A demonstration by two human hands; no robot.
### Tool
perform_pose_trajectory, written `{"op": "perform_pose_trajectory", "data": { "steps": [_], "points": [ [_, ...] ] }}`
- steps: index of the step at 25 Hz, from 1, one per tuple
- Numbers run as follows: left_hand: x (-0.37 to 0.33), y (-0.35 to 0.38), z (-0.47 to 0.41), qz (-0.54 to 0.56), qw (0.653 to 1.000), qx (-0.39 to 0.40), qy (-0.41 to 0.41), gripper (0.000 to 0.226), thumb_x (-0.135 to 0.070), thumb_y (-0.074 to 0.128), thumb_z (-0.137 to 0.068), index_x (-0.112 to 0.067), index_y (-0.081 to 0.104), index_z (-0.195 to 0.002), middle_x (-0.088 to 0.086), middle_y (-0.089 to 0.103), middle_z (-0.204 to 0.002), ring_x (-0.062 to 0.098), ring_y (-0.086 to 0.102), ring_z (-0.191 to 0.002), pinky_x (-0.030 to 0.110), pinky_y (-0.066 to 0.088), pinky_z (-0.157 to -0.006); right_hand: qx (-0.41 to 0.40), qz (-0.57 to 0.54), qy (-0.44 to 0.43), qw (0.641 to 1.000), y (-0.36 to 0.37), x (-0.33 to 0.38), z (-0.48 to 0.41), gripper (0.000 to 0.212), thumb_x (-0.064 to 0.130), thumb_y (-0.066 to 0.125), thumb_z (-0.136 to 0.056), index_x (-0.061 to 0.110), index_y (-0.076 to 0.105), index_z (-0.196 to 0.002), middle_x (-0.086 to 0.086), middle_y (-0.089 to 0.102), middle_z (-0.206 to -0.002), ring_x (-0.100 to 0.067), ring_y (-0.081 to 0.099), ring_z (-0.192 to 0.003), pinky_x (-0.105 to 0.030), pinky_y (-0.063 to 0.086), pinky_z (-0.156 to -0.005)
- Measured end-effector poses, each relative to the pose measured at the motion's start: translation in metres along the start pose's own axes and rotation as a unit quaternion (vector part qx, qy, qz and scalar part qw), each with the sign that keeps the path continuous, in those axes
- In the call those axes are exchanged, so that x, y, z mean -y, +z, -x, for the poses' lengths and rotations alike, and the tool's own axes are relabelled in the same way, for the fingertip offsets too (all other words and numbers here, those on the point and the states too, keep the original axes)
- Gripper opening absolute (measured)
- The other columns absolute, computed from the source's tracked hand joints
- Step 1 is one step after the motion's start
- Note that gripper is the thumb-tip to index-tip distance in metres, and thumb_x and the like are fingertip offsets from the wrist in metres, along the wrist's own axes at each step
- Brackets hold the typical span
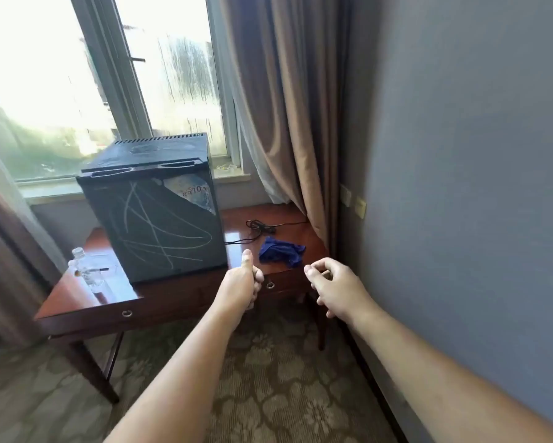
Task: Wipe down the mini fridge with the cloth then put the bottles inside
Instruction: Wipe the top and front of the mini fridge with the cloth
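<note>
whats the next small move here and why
Probably reach the right hand forward to pick up the blue cloth. It lies crumpled on the table just beyond that hand, both hands are empty, and the mini fridge door shows chalky streaks.

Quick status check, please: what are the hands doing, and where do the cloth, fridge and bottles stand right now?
Left hand and right hand empty, near table edge. Blue cloth untouched beside shut mini fridge. Bottles waiting at its left. Black cord behind cloth.

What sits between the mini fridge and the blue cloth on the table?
Head view: only a black power cord on bare polished tabletop between the mini fridge and the blue cloth.
</note>
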State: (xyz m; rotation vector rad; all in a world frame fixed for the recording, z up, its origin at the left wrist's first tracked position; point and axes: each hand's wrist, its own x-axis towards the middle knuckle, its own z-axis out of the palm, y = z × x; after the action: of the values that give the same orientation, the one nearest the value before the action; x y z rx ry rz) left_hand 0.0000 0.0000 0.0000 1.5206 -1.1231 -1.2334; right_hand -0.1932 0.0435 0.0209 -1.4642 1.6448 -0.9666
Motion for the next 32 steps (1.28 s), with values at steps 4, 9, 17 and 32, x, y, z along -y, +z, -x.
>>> {"op": "perform_pose_trajectory", "data": {
  "steps": [4,9,17,32],
  "points": [
    [-0.012,0.007,-0.080,-0.043,0.999,0.013,-0.012,0.064,-0.060,0.029,-0.104,-0.018,0.055,-0.064,-0.006,0.044,-0.049,0.009,0.035,-0.038,0.021,0.029,-0.045,-0.003,0.026,0.045,0.999,0.015,-0.017,-0.081,0.016,0.047,0.061,-0.096,0.032,0.065,-0.091,0.008,0.063,-0.081,-0.017,0.069,-0.079,-0.030,0.054,-0.062],
    [0.000,0.025,-0.192,-0.121,0.992,0.024,-0.017,0.050,-0.049,0.040,-0.105,-0.016,0.062,-0.073,-0.002,0.051,-0.058,0.012,0.041,-0.044,0.020,0.032,-0.043,0.003,0.041,0.062,0.997,0.027,-0.056,-0.215,0.013,0.043,0.066,-0.092,0.030,0.067,-0.092,0.008,0.065,-0.082,-0.015,0.065,-0.077,-0.039,0.061,-0.073],
    [0.005,0.087,-0.381,-0.289,0.957,-0.001,-0.019,0.030,-0.036,0.064,-0.095,-0.019,0.062,-0.119,-0.007,0.063,-0.100,0.011,0.062,-0.088,0.026,0.045,-0.075,0.092,0.103,0.122,0.983,0.034,-0.149,-0.428,0.042,0.042,0.074,-0.084,0.028,0.065,-0.122,0.003,0.065,-0.102,-0.024,0.068,-0.096,-0.044,0.061,-0.089],
    [0.115,0.090,-0.553,-0.338,0.918,0.163,-0.129,0.099,-0.037,0.080,-0.078,-0.033,0.023,-0.159,0.007,0.032,-0.151,0.024,0.047,-0.137,0.031,0.038,-0.115,0.181,0.194,0.204,0.943,0.120,-0.211,-0.548,0.094,0.032,0.084,-0.080,0.028,0.034,-0.160,-0.007,0.035,-0.161,-0.022,0.042,-0.147,-0.030,0.034,-0.117]
  ]
}}
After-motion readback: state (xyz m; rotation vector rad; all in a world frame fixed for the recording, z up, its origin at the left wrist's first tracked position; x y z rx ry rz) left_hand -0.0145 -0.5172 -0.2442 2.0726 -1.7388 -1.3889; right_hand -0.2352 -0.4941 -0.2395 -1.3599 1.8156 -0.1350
